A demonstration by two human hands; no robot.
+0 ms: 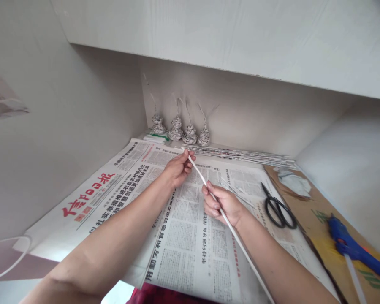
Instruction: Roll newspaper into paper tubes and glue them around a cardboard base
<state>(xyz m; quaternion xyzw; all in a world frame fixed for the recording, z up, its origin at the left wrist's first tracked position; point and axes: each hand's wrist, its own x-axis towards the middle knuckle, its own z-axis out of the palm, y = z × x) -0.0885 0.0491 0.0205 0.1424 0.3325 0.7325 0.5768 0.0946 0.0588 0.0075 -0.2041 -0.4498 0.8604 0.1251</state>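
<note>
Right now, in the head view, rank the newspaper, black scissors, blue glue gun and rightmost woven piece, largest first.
1. Newspaper
2. Blue glue gun, cut off by the frame; nearness may enlarge it
3. Black scissors
4. Rightmost woven piece

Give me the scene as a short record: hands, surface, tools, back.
Left hand: pinches white stick near its far end
Right hand: holds same stick, nearer the body
Surface: printed newspaper
Tools: black scissors on newspaper; blue glue gun on cardboard, far right
Back: four woven pieces in a row; bundle of thin sticks lying flat
</note>
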